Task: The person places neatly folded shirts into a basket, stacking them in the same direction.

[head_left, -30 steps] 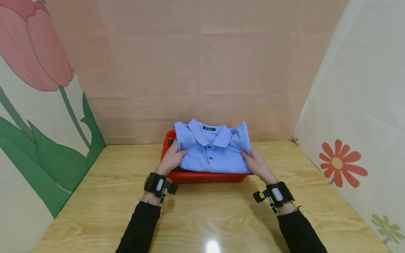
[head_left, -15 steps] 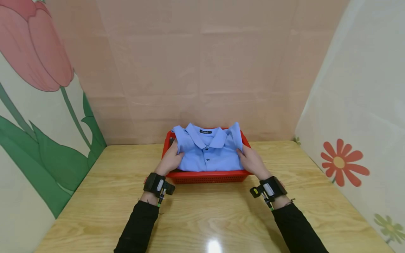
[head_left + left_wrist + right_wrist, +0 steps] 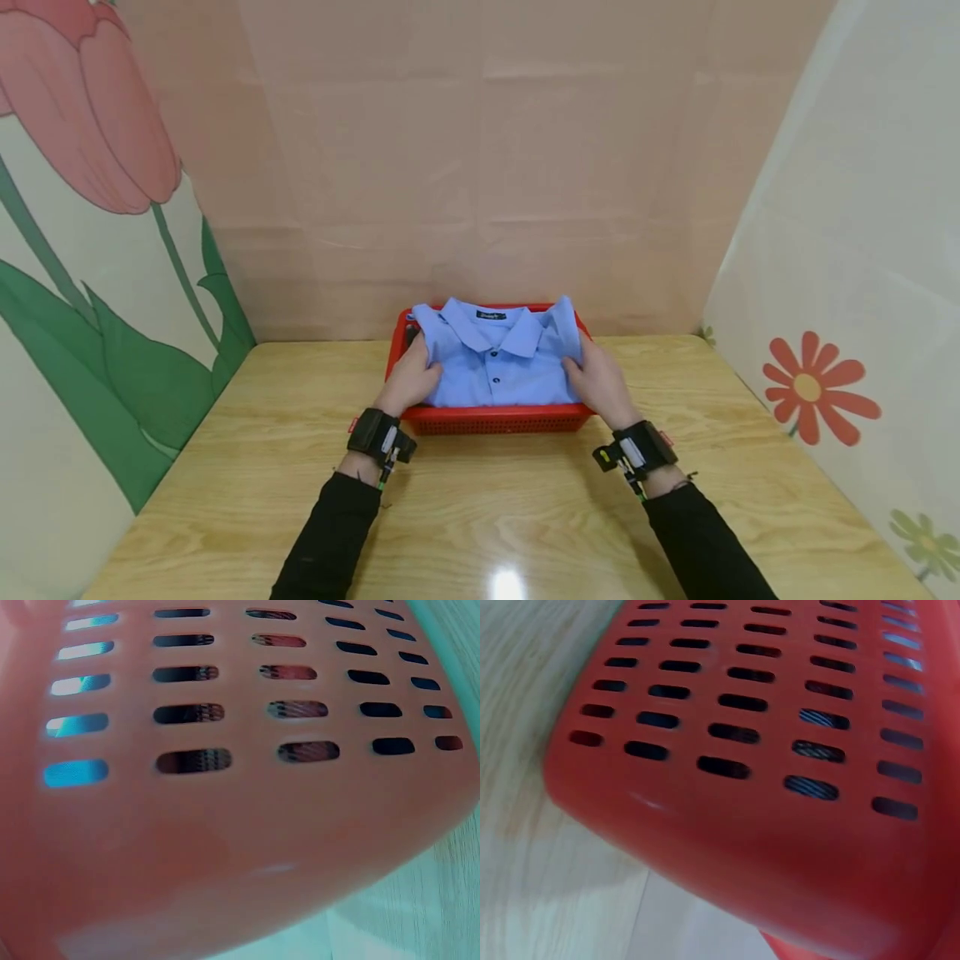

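Note:
A light blue collared polo shirt (image 3: 480, 358), folded with its collar at the back and buttons showing, lies in a red plastic basket (image 3: 498, 422). My left hand (image 3: 409, 382) grips the shirt's left side, thumb on top of the cloth. On the opposite side my right hand (image 3: 602, 385) holds the shirt the same way. The fingers under the cloth are hidden in the head view. Both wrist views show only the slotted basket wall (image 3: 225, 825), with dark patterned cloth and some blue behind the slots; neither hand is visible there.
The basket stands near the back edge of a wooden table (image 3: 465, 508). Behind it rises a plain pinkish wall covering (image 3: 480, 167). Flower-printed panels flank the table, with a tulip (image 3: 97, 108) at left and a red flower (image 3: 813, 387) at right.
Both hands have lowered the shirt, and it now sits down within the basket's rim. The right hand has moved slightly left. The basket's back rim has come into view.

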Available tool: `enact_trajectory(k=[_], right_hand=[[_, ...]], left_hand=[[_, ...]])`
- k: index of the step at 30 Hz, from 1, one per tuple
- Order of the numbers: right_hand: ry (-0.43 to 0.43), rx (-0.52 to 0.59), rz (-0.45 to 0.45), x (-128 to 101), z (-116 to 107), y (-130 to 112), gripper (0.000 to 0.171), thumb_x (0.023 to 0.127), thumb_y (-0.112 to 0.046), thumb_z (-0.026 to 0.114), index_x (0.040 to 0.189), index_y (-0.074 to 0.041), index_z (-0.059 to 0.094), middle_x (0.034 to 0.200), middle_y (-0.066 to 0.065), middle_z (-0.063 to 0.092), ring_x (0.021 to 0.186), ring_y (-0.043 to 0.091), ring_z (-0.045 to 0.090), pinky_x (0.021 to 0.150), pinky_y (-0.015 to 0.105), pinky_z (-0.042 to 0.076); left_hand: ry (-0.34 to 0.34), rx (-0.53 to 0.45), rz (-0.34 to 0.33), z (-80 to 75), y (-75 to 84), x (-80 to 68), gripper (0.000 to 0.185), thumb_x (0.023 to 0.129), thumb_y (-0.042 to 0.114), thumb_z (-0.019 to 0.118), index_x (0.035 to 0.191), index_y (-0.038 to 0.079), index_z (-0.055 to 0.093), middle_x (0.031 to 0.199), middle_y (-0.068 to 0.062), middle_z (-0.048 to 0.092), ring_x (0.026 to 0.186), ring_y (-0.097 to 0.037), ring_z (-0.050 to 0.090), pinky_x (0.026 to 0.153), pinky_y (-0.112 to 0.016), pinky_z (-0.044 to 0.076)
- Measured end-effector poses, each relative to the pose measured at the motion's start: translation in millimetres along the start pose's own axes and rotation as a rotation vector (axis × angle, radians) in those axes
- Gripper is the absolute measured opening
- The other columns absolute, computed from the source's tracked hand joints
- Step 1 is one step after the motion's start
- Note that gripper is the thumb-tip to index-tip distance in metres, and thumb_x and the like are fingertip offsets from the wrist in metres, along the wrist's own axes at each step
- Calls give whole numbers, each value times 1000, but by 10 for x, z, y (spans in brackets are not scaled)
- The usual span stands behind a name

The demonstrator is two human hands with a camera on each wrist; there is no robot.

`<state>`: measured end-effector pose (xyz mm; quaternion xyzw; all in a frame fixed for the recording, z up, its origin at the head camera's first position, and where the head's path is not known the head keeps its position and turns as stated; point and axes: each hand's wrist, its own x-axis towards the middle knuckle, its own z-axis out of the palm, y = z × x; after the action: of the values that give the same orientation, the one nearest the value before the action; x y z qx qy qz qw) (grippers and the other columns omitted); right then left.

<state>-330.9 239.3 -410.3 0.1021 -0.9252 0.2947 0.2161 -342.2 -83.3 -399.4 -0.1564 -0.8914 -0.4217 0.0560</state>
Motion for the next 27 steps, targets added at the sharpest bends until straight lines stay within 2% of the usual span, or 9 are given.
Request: enact_trajectory(k=[4,8,12,16,19,23,27], right_hand=[[45,6,-44,-19,26,17,70,93,-8,61,152,2,25,140,31,47,122,46,51,103,60,40],[49,-45,-112,-12,48,11,71,92,-6,63,151,8,26,146,31,35,129,47,42,108,61,34],[-14,-139,-131,-4,46,-1,68,94,-11,62,148,12,28,152,33,27,138,49,33,112,61,28],[-139,-222,-83,4,32,-14,70,98,-24,56,150,11,25,157,32,19,146,48,18,116,62,20],[-229,-277,-42,14,21,-23,70,101,-34,50,152,6,23,159,29,18,148,47,11,116,64,15],[-314,-326,-14,27,-2,-26,67,103,-43,42,155,-5,24,161,24,15,149,46,7,114,68,13],[-364,-356,-15,31,-35,-5,67,103,-48,39,157,-12,22,163,22,11,149,46,2,113,70,12]], left_hand=[[44,20,2,15,-4,22,65,95,15,54,152,3,25,150,-13,41,129,-27,48,112,-44,37],[118,50,-20,6,-4,26,71,97,18,54,153,-4,17,155,-21,34,138,-31,42,115,-45,33],[165,93,-26,-20,-16,19,75,98,16,54,155,-4,9,158,-23,27,142,-33,36,117,-45,30],[194,179,39,-52,-57,18,69,98,12,55,154,-5,19,157,-25,27,145,-35,31,118,-46,27],[163,264,69,-72,-95,19,64,97,16,57,153,0,28,161,-23,18,148,-37,22,119,-50,25],[74,429,73,-95,-144,20,61,99,27,56,154,16,33,165,-15,5,151,-39,4,118,-60,18],[-17,574,92,-119,-185,32,56,100,34,52,153,24,36,166,-8,9,152,-39,-3,115,-67,13]])
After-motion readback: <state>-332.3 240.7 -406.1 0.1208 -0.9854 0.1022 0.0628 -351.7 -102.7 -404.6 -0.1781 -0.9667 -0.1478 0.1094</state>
